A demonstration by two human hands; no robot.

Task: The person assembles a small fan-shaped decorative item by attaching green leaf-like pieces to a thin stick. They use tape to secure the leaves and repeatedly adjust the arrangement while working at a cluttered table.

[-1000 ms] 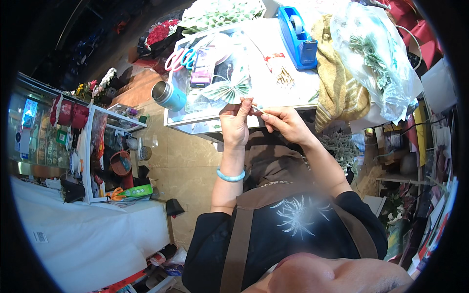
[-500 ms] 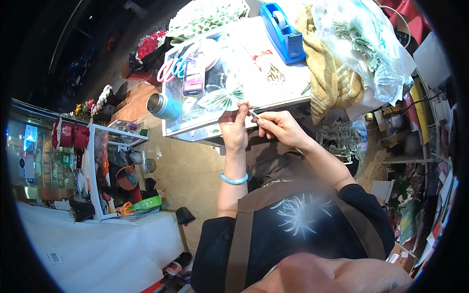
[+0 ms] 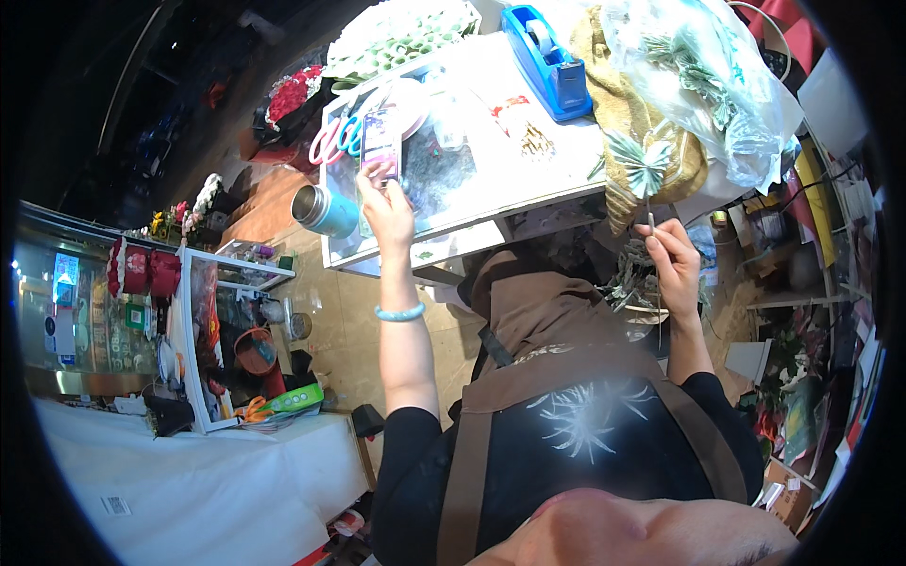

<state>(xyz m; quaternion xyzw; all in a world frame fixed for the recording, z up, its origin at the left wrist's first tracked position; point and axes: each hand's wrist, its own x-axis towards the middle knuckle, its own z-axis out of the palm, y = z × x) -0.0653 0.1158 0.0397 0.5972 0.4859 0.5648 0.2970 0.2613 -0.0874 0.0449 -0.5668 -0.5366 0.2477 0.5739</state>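
My left hand (image 3: 389,212), a pale blue bangle (image 3: 400,313) on its wrist, reaches over the table's near left part. Its outstretched fingers are at the lower end of a phone (image 3: 381,137) with a lit screen, and they cover part of it. Whether they press the screen cannot be made out. Out to the right, my right hand (image 3: 675,259) pinches the thin stem of a pale green pleated artificial leaf (image 3: 642,165). The fan-shaped leaf points away from me, above a tan towel (image 3: 613,104).
A blue tape dispenser (image 3: 557,71) stands at the back of the white table (image 3: 472,203). Small brown sticks (image 3: 536,141) lie before it. A blue steel-rimmed flask (image 3: 326,209) stands at the left corner, near pink and blue rings (image 3: 330,141). Clear plastic wrap (image 3: 746,123) covers leaves at the right.
My hands, together at the table edge before, have parted. The left has gone to the phone. The right has swung right with the pleated leaf, which lay over the table earlier.
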